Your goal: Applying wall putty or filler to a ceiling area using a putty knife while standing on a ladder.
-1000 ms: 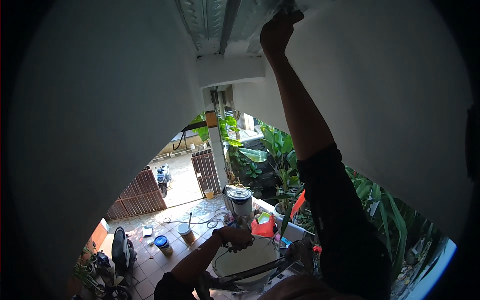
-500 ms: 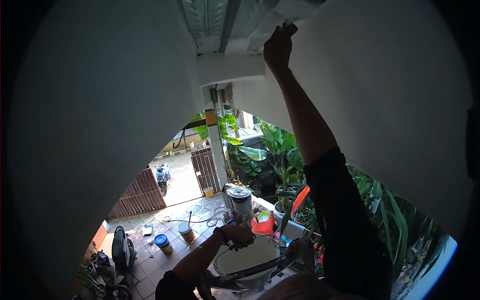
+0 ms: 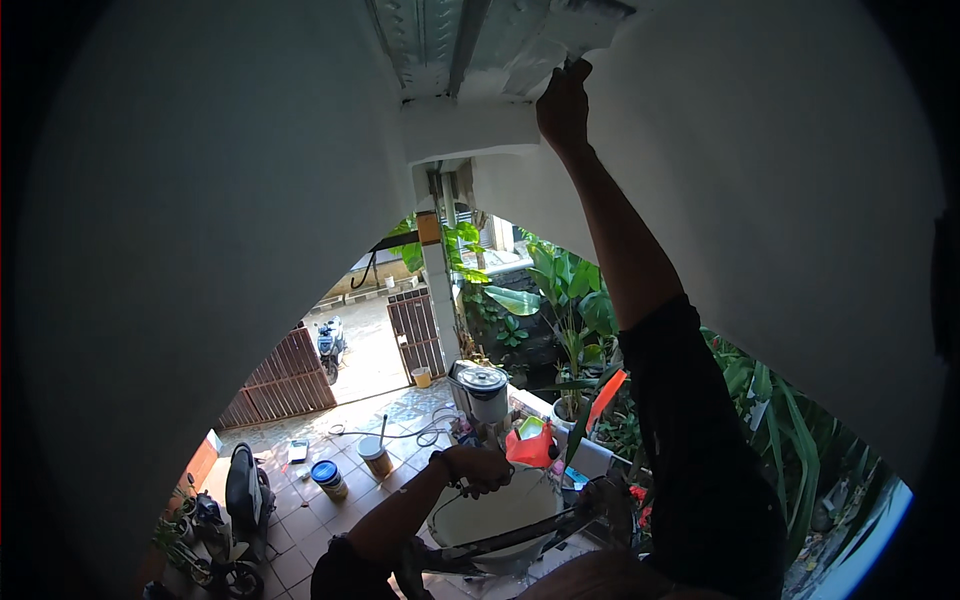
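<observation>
Overhead, my right hand (image 3: 565, 103) is closed round the handle of a wide putty knife (image 3: 590, 32). Its blade lies against the pale, smeared ceiling surface (image 3: 520, 65) by the right wall. Low in the view, my left hand (image 3: 480, 470) is closed on the wire handle of a large whitish bucket (image 3: 550, 490). Pale, smooth material (image 3: 490, 515) shows inside the bucket. A dark, stained bar (image 3: 490, 540) crosses in front of the bucket; its full shape is hidden. The fingers of my right hand show mostly in shadow.
White walls slope in on both sides, with a beam (image 3: 470, 135) ahead. Far below, a tiled floor holds a blue-lidded pail (image 3: 327, 478), another pail (image 3: 375, 460), a lidded bin (image 3: 483, 390), a red bag (image 3: 530, 445) and a parked motorbike (image 3: 245, 500). Plants (image 3: 560, 300) grow at the right.
My right hand and the putty knife have shifted slightly lower in the view, with more of the blade showing. The whole view has moved a little. My left hand stays on the bucket handle.
</observation>
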`<state>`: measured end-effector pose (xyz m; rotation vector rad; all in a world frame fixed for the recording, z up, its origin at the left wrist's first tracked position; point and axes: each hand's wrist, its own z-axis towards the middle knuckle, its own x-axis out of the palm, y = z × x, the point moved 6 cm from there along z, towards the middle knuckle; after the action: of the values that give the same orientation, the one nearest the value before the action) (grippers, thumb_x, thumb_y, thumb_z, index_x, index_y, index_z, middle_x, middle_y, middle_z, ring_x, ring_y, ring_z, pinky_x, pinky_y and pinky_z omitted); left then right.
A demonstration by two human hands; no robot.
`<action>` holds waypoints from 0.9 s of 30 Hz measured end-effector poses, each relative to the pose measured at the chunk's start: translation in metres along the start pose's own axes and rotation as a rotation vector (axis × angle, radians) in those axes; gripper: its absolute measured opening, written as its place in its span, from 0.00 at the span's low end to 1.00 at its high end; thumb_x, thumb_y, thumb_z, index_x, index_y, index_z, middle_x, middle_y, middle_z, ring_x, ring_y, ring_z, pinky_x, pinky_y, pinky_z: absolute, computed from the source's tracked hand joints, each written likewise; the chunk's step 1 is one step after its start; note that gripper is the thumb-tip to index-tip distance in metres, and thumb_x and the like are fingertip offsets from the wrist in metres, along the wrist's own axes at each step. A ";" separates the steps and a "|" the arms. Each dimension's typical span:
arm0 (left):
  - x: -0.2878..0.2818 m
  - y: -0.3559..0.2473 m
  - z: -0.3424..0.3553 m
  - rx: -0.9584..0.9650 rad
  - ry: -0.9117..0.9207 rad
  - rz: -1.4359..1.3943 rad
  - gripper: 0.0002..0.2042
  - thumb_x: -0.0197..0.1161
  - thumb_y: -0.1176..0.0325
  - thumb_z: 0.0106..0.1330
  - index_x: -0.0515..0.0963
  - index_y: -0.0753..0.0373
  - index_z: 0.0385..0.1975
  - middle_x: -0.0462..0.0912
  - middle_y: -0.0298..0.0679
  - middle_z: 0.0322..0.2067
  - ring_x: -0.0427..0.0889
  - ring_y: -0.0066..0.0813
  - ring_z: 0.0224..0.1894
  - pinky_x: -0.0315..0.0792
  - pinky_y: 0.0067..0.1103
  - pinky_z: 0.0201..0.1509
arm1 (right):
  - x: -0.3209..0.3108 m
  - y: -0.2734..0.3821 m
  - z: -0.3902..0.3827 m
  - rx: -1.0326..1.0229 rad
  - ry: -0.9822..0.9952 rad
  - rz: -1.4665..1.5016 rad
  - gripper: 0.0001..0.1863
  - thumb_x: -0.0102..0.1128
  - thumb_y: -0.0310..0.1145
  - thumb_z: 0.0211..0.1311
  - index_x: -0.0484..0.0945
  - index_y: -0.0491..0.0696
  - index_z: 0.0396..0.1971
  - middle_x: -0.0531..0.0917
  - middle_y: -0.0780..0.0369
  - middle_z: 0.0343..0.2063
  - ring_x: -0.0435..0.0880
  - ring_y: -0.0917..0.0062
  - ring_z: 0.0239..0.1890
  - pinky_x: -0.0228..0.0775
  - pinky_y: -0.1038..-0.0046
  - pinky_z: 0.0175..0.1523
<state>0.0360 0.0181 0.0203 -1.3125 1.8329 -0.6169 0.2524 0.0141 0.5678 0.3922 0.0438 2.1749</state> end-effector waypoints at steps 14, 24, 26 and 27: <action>0.001 -0.010 -0.007 0.022 -0.061 0.137 0.07 0.46 0.70 0.64 0.66 0.62 0.24 0.59 0.27 0.13 0.61 0.14 0.14 0.61 0.17 0.13 | 0.033 -0.045 -0.058 0.115 0.177 -0.158 0.12 0.40 0.31 0.66 0.53 0.40 0.43 0.76 0.39 0.33 0.77 0.47 0.36 0.71 0.53 0.41; -0.003 0.002 -0.004 -0.056 -0.047 -0.103 0.07 0.47 0.68 0.64 0.68 0.62 0.24 0.63 0.28 0.14 0.65 0.16 0.14 0.66 0.20 0.14 | 0.078 -0.125 -0.042 0.346 0.494 -0.381 0.14 0.49 0.37 0.56 0.76 0.40 0.28 0.82 0.51 0.26 0.82 0.59 0.32 0.74 0.62 0.40; -0.001 0.003 -0.002 -0.055 -0.038 -0.188 0.09 0.47 0.68 0.64 0.67 0.62 0.22 0.63 0.28 0.13 0.66 0.16 0.14 0.66 0.20 0.15 | 0.082 -0.139 -0.021 0.392 0.540 -0.387 0.14 0.50 0.37 0.53 0.77 0.40 0.28 0.82 0.50 0.28 0.82 0.58 0.33 0.74 0.62 0.40; -0.002 -0.001 0.000 -0.045 -0.032 -0.127 0.09 0.49 0.68 0.63 0.68 0.63 0.22 0.64 0.29 0.13 0.67 0.16 0.14 0.67 0.20 0.15 | 0.076 -0.147 -0.004 0.360 0.544 -0.403 0.15 0.51 0.37 0.50 0.79 0.40 0.28 0.82 0.49 0.30 0.82 0.58 0.35 0.74 0.62 0.41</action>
<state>0.0373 0.0192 0.0217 -1.4689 1.7569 -0.6213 0.3244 0.1626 0.5584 -0.0260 0.7587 1.8086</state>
